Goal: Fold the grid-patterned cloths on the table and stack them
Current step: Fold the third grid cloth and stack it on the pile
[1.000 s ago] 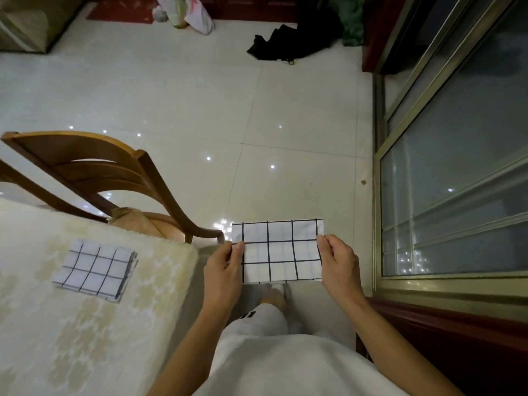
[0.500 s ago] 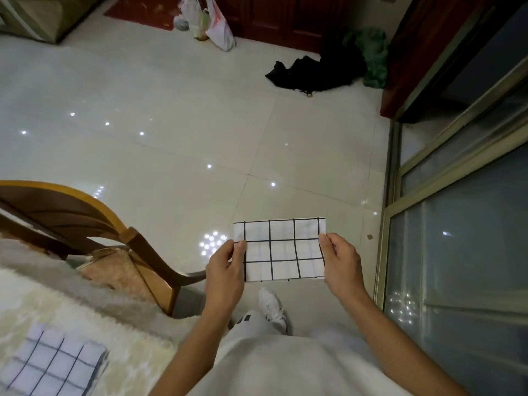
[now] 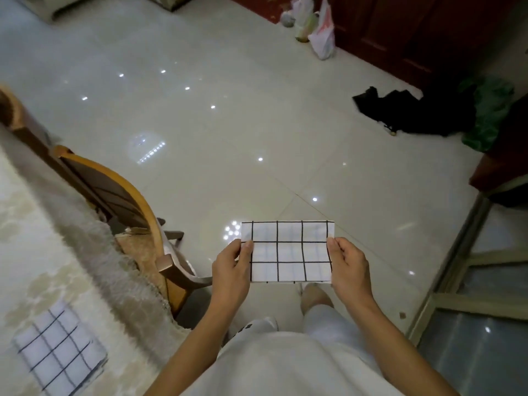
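A white cloth with a black grid (image 3: 288,251), folded into a small rectangle, hangs in the air in front of me above the floor. My left hand (image 3: 231,271) pinches its left edge and my right hand (image 3: 350,270) pinches its right edge, holding it flat and taut. A second folded grid cloth (image 3: 58,357) lies on the table (image 3: 34,252) at the lower left, well away from both hands. The table wears a cream patterned cover with a fuzzy fringe.
A wooden chair (image 3: 120,201) stands against the table's right edge, between the table and my hands. Glossy tile floor (image 3: 228,124) spreads ahead. Black and green clothes (image 3: 428,110) and plastic bags (image 3: 317,27) lie far off; a glass door frame (image 3: 471,281) is on the right.
The view has swung left and tilted, so the table, chair and second cloth have shifted in the frame. Both hands keep the same hold on the folded cloth.
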Available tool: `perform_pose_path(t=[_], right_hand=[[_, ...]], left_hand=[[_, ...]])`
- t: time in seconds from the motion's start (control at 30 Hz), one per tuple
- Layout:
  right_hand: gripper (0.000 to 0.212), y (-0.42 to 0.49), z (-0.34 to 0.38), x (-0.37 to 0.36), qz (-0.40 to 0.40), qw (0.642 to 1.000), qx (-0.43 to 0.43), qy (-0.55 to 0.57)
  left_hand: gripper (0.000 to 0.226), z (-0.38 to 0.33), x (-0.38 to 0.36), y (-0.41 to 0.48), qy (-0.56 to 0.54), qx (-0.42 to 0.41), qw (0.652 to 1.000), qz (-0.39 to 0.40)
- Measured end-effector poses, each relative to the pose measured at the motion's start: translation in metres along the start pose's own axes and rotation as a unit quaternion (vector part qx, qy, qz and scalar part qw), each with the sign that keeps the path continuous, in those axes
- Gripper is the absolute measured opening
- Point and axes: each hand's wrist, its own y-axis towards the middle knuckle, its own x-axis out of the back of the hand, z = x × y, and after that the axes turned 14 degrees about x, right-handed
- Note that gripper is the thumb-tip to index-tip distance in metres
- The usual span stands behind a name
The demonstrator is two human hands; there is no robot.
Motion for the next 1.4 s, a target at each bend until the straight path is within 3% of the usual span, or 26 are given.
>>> perform_pose_path(t=[0.27, 0.6, 0.93, 1.23, 1.4], right_hand=[[0.043, 0.152, 0.022, -0.028, 0.162, 0.983, 0.082, -0.004], [0.044, 0.271, 0.075, -0.077, 0.361, 0.91, 0.204, 0.006], [0.035, 0.252, 0.125, -0.16, 0.552, 0.796, 0.248, 0.028], [0.027, 0.198, 0.182, -0.25, 0.637, 0.697, 0.327, 0.042], [0.027, 0.174, 0.215, -0.298, 0.674, 0.639, 0.37, 0.031]], left_hand=[[0.038, -0.049, -0.01, 0.062, -0.071, 0.066, 0.986, -0.139], [0.039, -0.102, -0.021, 0.084, -0.163, 0.144, 0.908, -0.358], [0.044, -0.076, -0.005, 0.046, -0.269, 0.217, 0.778, -0.525], [0.049, -0.042, 0.036, 0.029, -0.297, 0.227, 0.652, -0.66], [0.052, -0.026, 0.066, 0.031, -0.357, 0.236, 0.598, -0.677]])
